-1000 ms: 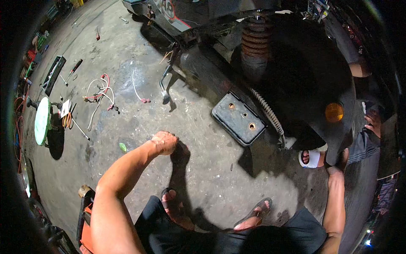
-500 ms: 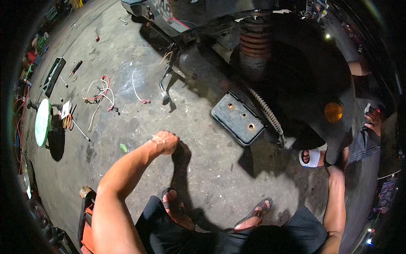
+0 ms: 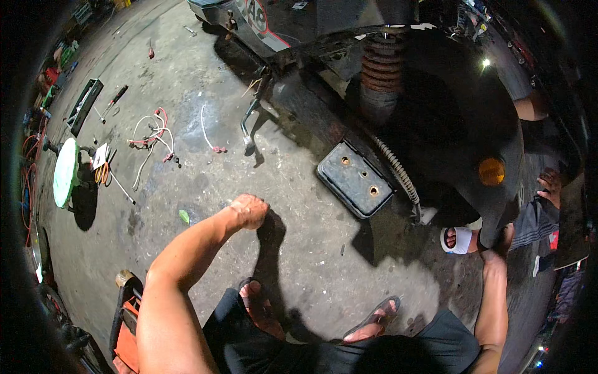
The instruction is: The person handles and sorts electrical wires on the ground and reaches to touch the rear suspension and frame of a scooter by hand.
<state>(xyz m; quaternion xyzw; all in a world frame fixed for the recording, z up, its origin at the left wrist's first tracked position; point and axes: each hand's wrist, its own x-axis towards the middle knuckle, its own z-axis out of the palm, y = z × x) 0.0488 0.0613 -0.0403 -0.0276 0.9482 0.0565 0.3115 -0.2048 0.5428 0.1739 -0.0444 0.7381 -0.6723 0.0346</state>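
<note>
My left hand (image 3: 248, 212) is curled closed above the concrete floor; whatever its fingers may hold is hidden. At the lower right, my right hand (image 3: 498, 242) grips the lower edge of a vehicle's black fender (image 3: 498, 209), which carries an orange reflector (image 3: 491, 170). Between my hands and farther away, a black rectangular housing (image 3: 354, 178) with three holes sits beside a ribbed hose (image 3: 397, 165). A rusty coil spring (image 3: 382, 65) rises in the dark wheel well.
A co-worker is at the right, with a hand (image 3: 548, 186) and a sandalled foot (image 3: 456, 240) showing. Loose wires (image 3: 156, 140), a black tray (image 3: 86, 107) and a pale green round-topped object (image 3: 66, 173) are on the floor leftward. An orange tool (image 3: 128, 333) stands beside my left arm.
The view has shifted slightly, with my hands in much the same places. The co-worker's hand has moved, and the small object seen in it earlier no longer shows there.
</note>
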